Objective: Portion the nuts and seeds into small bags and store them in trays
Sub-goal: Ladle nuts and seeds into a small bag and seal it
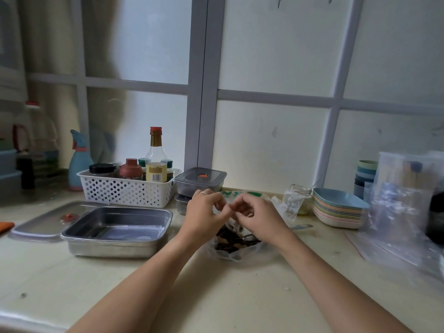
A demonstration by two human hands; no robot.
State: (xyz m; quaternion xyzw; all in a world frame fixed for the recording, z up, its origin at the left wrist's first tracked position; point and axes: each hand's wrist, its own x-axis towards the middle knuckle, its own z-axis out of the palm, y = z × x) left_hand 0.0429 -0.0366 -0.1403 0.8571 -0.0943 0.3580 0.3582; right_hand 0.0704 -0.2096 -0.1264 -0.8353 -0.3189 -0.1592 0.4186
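Note:
A clear plastic bag of dark seeds (236,246) lies on the counter in the middle of the view. My left hand (204,210) and my right hand (258,216) meet above it, fingers pinched on the bag's upper edge. A ring shows on my left hand. An open steel tray (117,228) sits to the left, with its lid (45,221) lying beside it. A pile of clear zip bags (398,217) lies at the right. What the fingertips pinch is partly hidden.
A white basket of bottles and jars (125,188) stands behind the tray. Two lidded steel containers (200,182) are stacked near the wall. A glass jar (298,198), stacked pastel plates (338,210) and cups (365,176) sit at the right. A spoon handle (302,227) lies by my right hand.

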